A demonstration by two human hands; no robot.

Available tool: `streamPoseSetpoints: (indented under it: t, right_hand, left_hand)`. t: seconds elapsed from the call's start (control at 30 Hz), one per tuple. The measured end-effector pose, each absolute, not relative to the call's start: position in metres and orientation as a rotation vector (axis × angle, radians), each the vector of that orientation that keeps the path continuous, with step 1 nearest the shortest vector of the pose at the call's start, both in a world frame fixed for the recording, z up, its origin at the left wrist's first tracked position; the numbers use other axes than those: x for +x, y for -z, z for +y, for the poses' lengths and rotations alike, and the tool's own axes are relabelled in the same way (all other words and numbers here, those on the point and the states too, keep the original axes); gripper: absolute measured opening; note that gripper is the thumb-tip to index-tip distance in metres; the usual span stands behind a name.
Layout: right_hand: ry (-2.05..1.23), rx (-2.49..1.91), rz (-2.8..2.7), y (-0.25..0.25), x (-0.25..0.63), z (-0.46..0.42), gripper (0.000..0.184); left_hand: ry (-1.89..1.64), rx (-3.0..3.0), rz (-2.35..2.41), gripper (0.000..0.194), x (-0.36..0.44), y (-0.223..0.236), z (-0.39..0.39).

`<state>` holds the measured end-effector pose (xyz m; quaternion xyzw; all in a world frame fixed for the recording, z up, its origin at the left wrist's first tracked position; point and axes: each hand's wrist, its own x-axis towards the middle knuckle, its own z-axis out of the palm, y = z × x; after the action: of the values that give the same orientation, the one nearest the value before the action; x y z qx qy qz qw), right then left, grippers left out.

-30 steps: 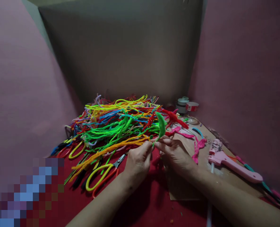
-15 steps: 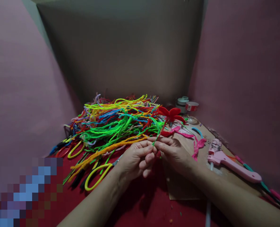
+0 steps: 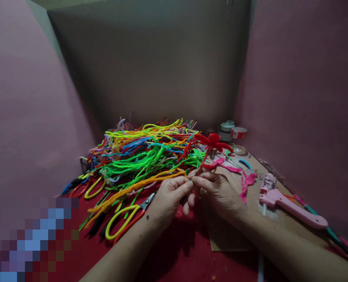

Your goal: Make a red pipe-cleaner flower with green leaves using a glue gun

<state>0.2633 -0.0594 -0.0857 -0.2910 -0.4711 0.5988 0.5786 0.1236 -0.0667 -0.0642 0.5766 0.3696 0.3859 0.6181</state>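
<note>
A red pipe-cleaner flower (image 3: 214,142) leans up and away from my fingertips, its thin stem running down between both hands. My left hand (image 3: 175,194) is closed, thumb and forefinger pinching the green lower end of the stem. My right hand (image 3: 217,190) is closed too, gripping the stem just above with thumb and fingers. The two hands nearly touch. Beside my left forearm lie scissors (image 3: 122,221) with yellow and orange handles. Behind my hands spreads a heap of multicoloured pipe cleaners (image 3: 150,156), partly hidden by them.
On the right, a brown board (image 3: 226,235) bears a pink glue gun (image 3: 291,205) and pink pipe-cleaner pieces (image 3: 246,184). A jar (image 3: 226,131) and a red tape roll (image 3: 238,133) stand at the back. More scissors (image 3: 94,187) lie left on the red cloth (image 3: 168,262).
My left hand has turned slightly and its forearm shifted right, uncovering more of the scissors. The flower has tipped a little, and less green stem shows above my fingers.
</note>
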Motion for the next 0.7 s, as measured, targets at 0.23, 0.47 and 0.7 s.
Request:
streamPoseSetpoints:
  t: [0.23,0.47,0.7]
  right_hand:
    - [-1.177,-0.843,-1.275,0.082,0.266,-0.061,0.016]
    - [-1.161,-0.9,-1.24,0.082,0.264,-0.063,0.014]
    - [-1.291,-0.8,-1.172,0.086,0.263,-0.064,0.01]
  left_hand:
    - [-1.09,1.89,1.198,0.015,0.127,0.071,-0.072]
    - [-1.196,2.23,1.29,0.016,0.124,0.079,-0.074]
    - [-1.179,1.734,1.117,0.017,0.125,0.072,-0.073]
